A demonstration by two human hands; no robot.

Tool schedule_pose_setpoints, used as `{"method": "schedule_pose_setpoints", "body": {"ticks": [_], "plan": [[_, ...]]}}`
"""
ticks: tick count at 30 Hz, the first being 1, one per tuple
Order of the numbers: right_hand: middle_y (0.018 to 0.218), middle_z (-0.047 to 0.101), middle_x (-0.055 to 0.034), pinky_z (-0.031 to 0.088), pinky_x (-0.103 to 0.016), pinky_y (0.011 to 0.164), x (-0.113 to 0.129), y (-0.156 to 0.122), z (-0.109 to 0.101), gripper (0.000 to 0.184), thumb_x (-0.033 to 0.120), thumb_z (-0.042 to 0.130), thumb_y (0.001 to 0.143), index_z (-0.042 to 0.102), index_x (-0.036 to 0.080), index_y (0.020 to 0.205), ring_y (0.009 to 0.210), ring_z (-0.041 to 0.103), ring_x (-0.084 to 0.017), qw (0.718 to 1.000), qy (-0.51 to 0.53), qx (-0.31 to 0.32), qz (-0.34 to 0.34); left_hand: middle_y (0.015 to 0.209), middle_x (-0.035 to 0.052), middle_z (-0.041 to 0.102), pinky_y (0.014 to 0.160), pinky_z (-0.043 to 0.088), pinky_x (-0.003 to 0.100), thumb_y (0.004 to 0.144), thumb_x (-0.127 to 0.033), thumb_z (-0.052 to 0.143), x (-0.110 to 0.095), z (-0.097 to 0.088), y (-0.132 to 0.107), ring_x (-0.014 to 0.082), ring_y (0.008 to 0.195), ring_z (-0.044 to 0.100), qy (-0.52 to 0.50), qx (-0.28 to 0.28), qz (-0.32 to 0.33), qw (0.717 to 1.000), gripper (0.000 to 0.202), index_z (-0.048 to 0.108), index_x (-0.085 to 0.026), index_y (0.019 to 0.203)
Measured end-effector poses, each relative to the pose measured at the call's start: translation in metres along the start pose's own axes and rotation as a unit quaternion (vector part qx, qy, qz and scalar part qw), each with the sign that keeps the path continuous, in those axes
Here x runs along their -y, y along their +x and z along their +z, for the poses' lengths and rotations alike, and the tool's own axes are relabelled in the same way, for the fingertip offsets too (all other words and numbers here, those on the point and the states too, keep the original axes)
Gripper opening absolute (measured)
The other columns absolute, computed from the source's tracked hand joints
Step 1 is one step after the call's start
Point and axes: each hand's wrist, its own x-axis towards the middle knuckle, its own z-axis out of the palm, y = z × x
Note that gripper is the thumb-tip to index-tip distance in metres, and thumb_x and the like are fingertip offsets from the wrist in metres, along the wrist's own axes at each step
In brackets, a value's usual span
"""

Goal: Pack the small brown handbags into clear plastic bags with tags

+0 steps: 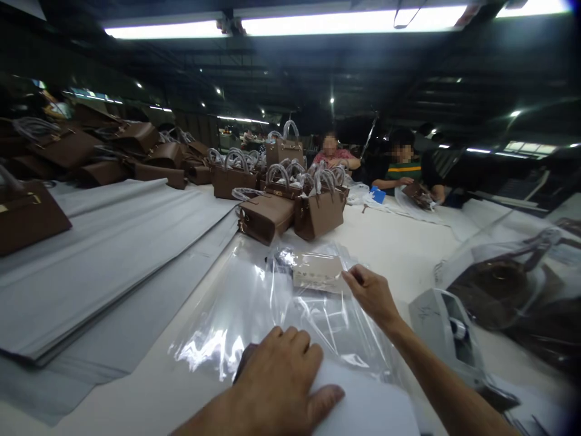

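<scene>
In front of me a clear plastic bag (227, 315) lies spread on the table, glossy and wrinkled. Near its far end is a beige printed card (319, 272), which seems to be under or behind the film. My right hand (370, 293) is closed in a pinch on the bag's right edge, beside the card. My left hand (284, 378) rests palm down at the near end, fingers bent slightly and thumb spread out. Under that thumb is a white sheet (367, 402). A dark object (245, 361) peeks out from beneath the left hand, mostly hidden.
Brown handbags (320, 213) with wrapped handles stand beyond the bag; more are piled at left. Stacked pale sheets (113, 242) cover the left side. A grey tape dispenser (447, 333) and plastic-covered brown bags (503, 284) are at right. Two people sit across the table.
</scene>
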Motion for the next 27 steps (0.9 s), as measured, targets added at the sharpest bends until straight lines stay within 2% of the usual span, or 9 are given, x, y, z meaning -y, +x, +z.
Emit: {"method": "schedule_pose_setpoints", "body": {"ticks": [3,6,11,15,18,20,23,25,27], "plan": [[0.051,0.045,0.0041,0.030,-0.022,0.051,0.000,0.001,-0.003,0.034,0.045,0.045,0.081,0.045,0.018,0.059,0.048,0.041,-0.009,1.000,-0.008,-0.012,0.016,0.096,0.0073,0.059,0.075,0.045,0.043,0.083,-0.047,0.043,0.004,-0.006,0.009,0.0250,0.086,0.055,-0.088,0.050,-0.039,0.994,0.033,0.058,-0.020,0.097],[0.051,0.046,0.0038,0.031,-0.021,0.050,0.004,0.000,0.000,0.035,0.045,0.044,0.081,0.046,0.018,0.058,0.048,0.043,-0.009,1.000,-0.005,-0.011,0.020,0.103,0.0069,0.055,0.080,0.045,0.041,0.081,-0.043,0.049,0.010,-0.013,0.019,0.0238,0.094,0.052,-0.124,-0.002,-0.040,0.991,0.035,0.052,-0.021,0.107],[0.054,0.048,0.0032,0.033,-0.020,0.051,0.011,0.005,-0.001,0.035,0.045,0.043,0.083,0.050,0.018,0.063,0.051,0.045,-0.009,1.000,-0.004,0.006,-0.024,0.132,0.0135,0.040,0.094,0.035,0.048,0.067,-0.038,0.068,0.040,-0.016,0.059,0.0316,0.119,0.037,0.036,-0.073,-0.087,0.993,0.072,0.036,-0.019,0.128],[0.062,0.055,-0.0003,0.038,-0.023,0.058,0.015,0.000,-0.010,0.035,0.043,0.038,0.086,0.054,0.018,0.067,0.059,0.050,-0.012,0.997,-0.029,0.023,-0.068,0.093,0.0114,0.064,0.076,0.046,0.040,0.079,-0.015,0.049,0.067,-0.006,0.081,0.0267,0.089,0.059,0.067,-0.043,-0.121,0.989,0.018,0.060,-0.015,0.093],[0.093,0.061,-0.0086,0.042,-0.031,0.075,0.028,-0.013,-0.010,0.040,0.050,0.043,0.083,0.058,0.016,0.097,0.085,0.055,-0.020,0.989,-0.083,0.028,-0.120,0.081,0.0101,0.065,0.065,0.048,0.035,0.083,-0.014,0.039,0.069,-0.001,0.086,0.0246,0.075,0.063,0.057,-0.035,-0.131,0.989,0.023,0.062,-0.015,0.080],[0.115,0.054,-0.0140,0.039,-0.038,0.086,0.038,-0.021,-0.005,0.062,0.055,0.052,0.076,0.046,0.012,0.120,0.103,0.049,-0.026,0.967,-0.166,0.032,-0.191,0.079,0.0106,0.066,0.063,0.048,0.036,0.084,-0.017,0.038,0.062,0.001,0.089,0.0256,0.073,0.063,0.046,-0.033,-0.134,0.989,0.024,0.062,-0.015,0.081],[0.114,0.055,-0.0134,0.040,-0.036,0.082,0.037,-0.028,0.000,0.052,0.030,0.054,0.079,0.040,0.011,0.126,0.098,0.051,-0.024,0.916,-0.329,0.040,-0.225,0.079,0.0105,0.066,0.066,0.047,0.037,0.083,-0.017,0.038,0.057,0.001,0.090,0.0265,0.076,0.063,0.022,-0.035,-0.141,0.989,0.023,0.061,-0.016,0.083],[0.094,0.062,-0.0100,0.041,-0.031,0.070,0.023,-0.032,-0.005,0.032,0.009,0.044,0.080,0.052,0.013,0.112,0.081,0.055,-0.020,0.898,-0.397,0.035,-0.185,0.083,0.0105,0.065,0.070,0.046,0.039,0.082,-0.016,0.040,0.063,0.003,0.085,0.0268,0.080,0.062,-0.001,-0.040,-0.153,0.987,0.021,0.061,-0.017,0.084],[0.080,0.061,-0.0076,0.039,-0.030,0.064,0.002,-0.042,-0.016,0.025,0.004,0.039,0.080,0.058,0.015,0.094,0.072,0.054,-0.019,0.893,-0.423,0.028,-0.151,0.086,0.0116,0.064,0.074,0.044,0.040,0.080,-0.016,0.043,0.076,0.007,0.075,0.0277,0.085,0.061,-0.030,-0.049,-0.179,0.982,0.017,0.060,-0.016,0.082]]}}
